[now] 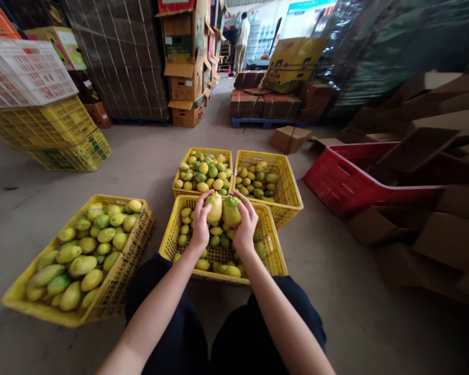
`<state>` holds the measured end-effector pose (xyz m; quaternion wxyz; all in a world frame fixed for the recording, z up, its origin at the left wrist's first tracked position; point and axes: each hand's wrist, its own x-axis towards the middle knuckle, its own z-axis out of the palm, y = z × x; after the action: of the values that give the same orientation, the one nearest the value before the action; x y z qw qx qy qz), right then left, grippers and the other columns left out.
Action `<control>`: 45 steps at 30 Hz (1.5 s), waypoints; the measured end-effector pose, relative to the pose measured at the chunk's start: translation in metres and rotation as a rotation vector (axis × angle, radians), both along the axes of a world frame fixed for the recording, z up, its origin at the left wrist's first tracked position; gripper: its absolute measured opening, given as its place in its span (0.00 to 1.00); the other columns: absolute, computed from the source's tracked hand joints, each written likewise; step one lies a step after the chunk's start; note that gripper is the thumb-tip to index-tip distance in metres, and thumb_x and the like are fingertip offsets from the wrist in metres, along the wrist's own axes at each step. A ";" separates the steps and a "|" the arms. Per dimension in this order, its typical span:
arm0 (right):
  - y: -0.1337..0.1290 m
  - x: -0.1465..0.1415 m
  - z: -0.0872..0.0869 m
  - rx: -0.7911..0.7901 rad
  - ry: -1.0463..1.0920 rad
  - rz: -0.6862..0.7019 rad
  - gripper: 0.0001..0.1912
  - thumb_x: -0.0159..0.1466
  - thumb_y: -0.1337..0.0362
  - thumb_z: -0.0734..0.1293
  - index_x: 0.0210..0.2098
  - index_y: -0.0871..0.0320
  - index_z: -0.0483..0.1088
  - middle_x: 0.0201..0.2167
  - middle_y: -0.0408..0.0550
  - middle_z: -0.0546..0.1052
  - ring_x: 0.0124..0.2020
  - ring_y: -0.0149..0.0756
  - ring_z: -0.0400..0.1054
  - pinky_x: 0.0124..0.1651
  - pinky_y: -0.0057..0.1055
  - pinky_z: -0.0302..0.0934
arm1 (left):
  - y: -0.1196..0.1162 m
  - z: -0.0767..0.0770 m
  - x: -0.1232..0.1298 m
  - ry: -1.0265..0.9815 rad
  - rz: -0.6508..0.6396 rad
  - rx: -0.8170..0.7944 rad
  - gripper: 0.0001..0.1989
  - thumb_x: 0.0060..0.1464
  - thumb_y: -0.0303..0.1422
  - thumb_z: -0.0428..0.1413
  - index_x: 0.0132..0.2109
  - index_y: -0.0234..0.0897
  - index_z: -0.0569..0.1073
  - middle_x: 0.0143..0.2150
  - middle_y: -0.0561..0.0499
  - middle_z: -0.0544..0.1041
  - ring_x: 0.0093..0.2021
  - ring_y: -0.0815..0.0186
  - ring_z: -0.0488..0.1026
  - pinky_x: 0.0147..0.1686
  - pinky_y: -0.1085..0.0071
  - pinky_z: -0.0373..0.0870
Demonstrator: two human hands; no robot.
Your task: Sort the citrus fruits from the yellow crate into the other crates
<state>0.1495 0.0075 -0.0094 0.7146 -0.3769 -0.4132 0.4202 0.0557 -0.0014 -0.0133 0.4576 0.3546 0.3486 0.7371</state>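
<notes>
My left hand [200, 223] is closed around a yellow lemon [214, 208]. Beside it, my right hand [246, 223] grips a greener lemon [231, 211]. Both fruits are held side by side, nearly touching, above a yellow plastic crate [276, 250] in front of my knees. Lemons lie loosely in that crate, with its slotted bottom showing between them. Just behind stand two more yellow crates: the left one [176, 188] is heaped with yellow and green lemons, and the right one [291, 190] is partly filled.
On my left, another yellow crate [121, 271] is piled with large lemons. Stacked crates [58, 125] stand farther back. A red crate [328, 182] and cardboard boxes [449, 234] crowd the right side. Loaded pallets [266, 107] and a person [243, 41] are in the background.
</notes>
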 end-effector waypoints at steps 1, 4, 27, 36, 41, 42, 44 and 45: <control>0.000 0.000 0.000 0.002 -0.005 -0.009 0.13 0.60 0.59 0.64 0.40 0.54 0.78 0.43 0.46 0.79 0.50 0.42 0.70 0.57 0.39 0.58 | 0.000 0.000 0.000 -0.004 -0.003 -0.006 0.15 0.52 0.32 0.53 0.46 0.41 0.77 0.53 0.51 0.75 0.59 0.60 0.66 0.61 0.68 0.56; -0.001 0.001 0.001 0.007 -0.001 -0.013 0.14 0.60 0.59 0.64 0.40 0.54 0.78 0.44 0.46 0.79 0.50 0.43 0.70 0.57 0.39 0.58 | 0.001 0.000 0.002 -0.014 -0.005 -0.009 0.15 0.52 0.33 0.53 0.46 0.40 0.77 0.54 0.51 0.75 0.60 0.61 0.66 0.61 0.68 0.56; -0.002 0.001 0.012 -0.304 0.566 0.643 0.23 0.57 0.46 0.62 0.42 0.54 0.74 0.48 0.48 0.78 0.58 0.48 0.65 0.55 0.45 0.65 | 0.010 0.010 0.001 -0.693 -0.249 -0.479 0.10 0.49 0.40 0.56 0.35 0.38 0.75 0.30 0.54 0.77 0.33 0.67 0.75 0.36 0.73 0.70; 0.001 0.006 0.012 -0.358 0.680 0.698 0.20 0.56 0.52 0.66 0.44 0.56 0.74 0.43 0.48 0.80 0.55 0.46 0.69 0.52 0.42 0.67 | 0.010 0.010 0.002 -0.733 -0.215 -0.500 0.09 0.51 0.37 0.54 0.33 0.37 0.75 0.28 0.54 0.77 0.27 0.68 0.73 0.27 0.74 0.65; 0.004 0.007 0.013 -0.356 0.617 0.623 0.17 0.53 0.55 0.68 0.39 0.57 0.75 0.39 0.48 0.81 0.51 0.47 0.71 0.49 0.39 0.69 | 0.009 0.017 0.005 -0.666 -0.185 -0.451 0.12 0.56 0.34 0.50 0.36 0.35 0.77 0.31 0.53 0.79 0.32 0.69 0.75 0.34 0.75 0.68; 0.004 0.007 0.013 -0.358 0.612 0.610 0.16 0.53 0.55 0.68 0.38 0.57 0.75 0.38 0.48 0.81 0.50 0.46 0.72 0.48 0.39 0.69 | 0.009 0.018 0.005 -0.641 -0.181 -0.417 0.13 0.56 0.33 0.49 0.37 0.34 0.78 0.33 0.52 0.79 0.35 0.69 0.75 0.37 0.75 0.69; 0.004 0.006 0.013 -0.364 0.600 0.586 0.15 0.53 0.55 0.68 0.36 0.58 0.76 0.36 0.48 0.82 0.49 0.46 0.73 0.48 0.38 0.69 | 0.010 0.018 0.004 -0.572 -0.166 -0.343 0.13 0.56 0.31 0.49 0.38 0.33 0.78 0.37 0.50 0.80 0.41 0.68 0.76 0.43 0.76 0.68; 0.004 0.006 0.012 -0.371 0.590 0.574 0.16 0.53 0.55 0.68 0.36 0.58 0.76 0.35 0.47 0.82 0.48 0.46 0.73 0.48 0.38 0.69 | 0.010 0.017 0.003 -0.531 -0.156 -0.310 0.13 0.56 0.31 0.49 0.38 0.33 0.78 0.39 0.50 0.80 0.44 0.67 0.75 0.45 0.76 0.68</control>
<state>0.1553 0.0117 0.0028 0.5765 -0.2329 -0.1974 0.7579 0.0590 0.0086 0.0036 0.6364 0.1017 0.2969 0.7046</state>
